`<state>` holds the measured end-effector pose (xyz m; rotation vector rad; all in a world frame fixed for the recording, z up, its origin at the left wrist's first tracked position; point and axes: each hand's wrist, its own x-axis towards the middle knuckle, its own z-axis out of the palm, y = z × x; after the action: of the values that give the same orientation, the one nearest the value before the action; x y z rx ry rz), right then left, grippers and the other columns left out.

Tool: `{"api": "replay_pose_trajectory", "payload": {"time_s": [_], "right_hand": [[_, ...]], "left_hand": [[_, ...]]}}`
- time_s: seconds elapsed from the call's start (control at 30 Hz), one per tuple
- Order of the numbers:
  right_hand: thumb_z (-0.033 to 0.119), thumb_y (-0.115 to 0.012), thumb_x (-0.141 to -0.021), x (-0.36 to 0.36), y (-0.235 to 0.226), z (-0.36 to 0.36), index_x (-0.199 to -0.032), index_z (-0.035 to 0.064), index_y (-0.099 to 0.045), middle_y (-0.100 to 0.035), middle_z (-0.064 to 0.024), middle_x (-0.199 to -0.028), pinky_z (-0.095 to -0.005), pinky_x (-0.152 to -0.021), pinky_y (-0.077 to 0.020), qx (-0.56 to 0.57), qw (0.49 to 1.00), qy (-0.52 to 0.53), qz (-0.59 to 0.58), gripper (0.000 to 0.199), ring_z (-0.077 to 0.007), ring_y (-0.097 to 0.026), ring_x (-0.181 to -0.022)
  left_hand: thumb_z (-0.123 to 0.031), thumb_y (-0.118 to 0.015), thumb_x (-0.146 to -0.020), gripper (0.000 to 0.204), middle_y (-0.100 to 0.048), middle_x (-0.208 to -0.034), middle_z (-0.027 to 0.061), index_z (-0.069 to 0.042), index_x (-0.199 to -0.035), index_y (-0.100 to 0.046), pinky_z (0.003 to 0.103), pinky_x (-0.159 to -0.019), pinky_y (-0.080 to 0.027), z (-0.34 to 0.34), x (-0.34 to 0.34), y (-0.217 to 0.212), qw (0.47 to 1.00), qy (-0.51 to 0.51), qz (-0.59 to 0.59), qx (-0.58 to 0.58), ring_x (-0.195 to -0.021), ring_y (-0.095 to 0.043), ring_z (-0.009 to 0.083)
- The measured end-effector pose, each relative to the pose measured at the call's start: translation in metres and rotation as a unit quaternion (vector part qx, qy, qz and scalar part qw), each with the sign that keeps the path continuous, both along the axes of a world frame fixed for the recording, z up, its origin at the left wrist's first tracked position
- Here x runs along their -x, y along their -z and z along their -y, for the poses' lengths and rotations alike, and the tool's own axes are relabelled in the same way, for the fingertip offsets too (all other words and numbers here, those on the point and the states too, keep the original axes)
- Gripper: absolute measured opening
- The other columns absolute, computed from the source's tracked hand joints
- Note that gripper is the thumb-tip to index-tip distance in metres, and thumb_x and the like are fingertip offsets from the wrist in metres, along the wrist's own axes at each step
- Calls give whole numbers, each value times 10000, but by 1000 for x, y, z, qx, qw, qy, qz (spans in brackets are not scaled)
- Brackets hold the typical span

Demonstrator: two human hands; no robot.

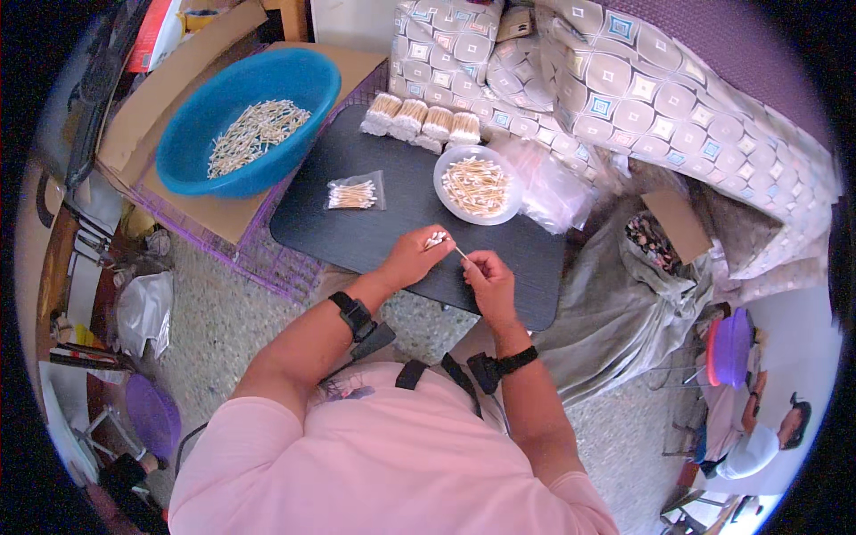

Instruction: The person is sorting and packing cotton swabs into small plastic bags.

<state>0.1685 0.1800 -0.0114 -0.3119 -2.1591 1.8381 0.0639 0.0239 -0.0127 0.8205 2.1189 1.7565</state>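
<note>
Over the near edge of the dark table (pixel 406 192), my left hand (pixel 412 259) is closed around several cotton swabs (pixel 436 239), whose white tips show at the fingers. Just right of it, my right hand (pixel 490 283) pinches one cotton swab (pixel 461 254) that points toward the left hand. Beyond both hands stands a white bowl (pixel 482 219) full of loose cotton swabs (pixel 477 185). A small clear bag of cotton swabs (pixel 355 194) lies flat to the left of the bowl. Along the far edge, several bundles of cotton swabs (pixel 419 120) are lined up.
A large blue basin (pixel 192 134) holding pale sticks (pixel 259 134) sits on cardboard over a purple wire rack (pixel 245 259) at left. Clear plastic bags (pixel 555 187) lie right of the bowl. Grey cloth (pixel 615 294) drapes beside the table. Another person (pixel 749 453) is at far right.
</note>
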Motion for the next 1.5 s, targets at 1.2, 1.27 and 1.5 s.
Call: {"api": "replay_pose_trajectory", "payload": {"time_s": [1.2,1.27,1.5], "right_hand": [[114,-622,-874,59,-92,-39,-964,35,-658,-648,-83,-846,-288,-632,-501,-255,965,-52,-33,124,-155,-617,-697],[114,-632,-859,83,-106,-49,-947,44,-658,-638,-100,-841,-305,-632,-504,-350,932,-56,-75,116,-184,-625,-687],[173,-650,-817,159,-99,-78,-919,92,-659,-578,-155,-871,-434,-711,-497,-548,830,-101,-6,130,-329,-614,-832]], "left_hand": [[-206,-487,-954,184,-633,-846,152,-38,-985,-556,399,-700,-482,8,46,3,989,-68,-133,10,-785,-615,308],[-182,-512,-928,171,-639,-871,202,-36,-1010,-548,443,-693,-474,6,42,2,985,-61,-154,45,-832,-621,403],[-189,-534,-916,166,-648,-890,176,-41,-978,-577,440,-721,-481,4,43,-2,992,-45,-122,0,-840,-622,378]]}}
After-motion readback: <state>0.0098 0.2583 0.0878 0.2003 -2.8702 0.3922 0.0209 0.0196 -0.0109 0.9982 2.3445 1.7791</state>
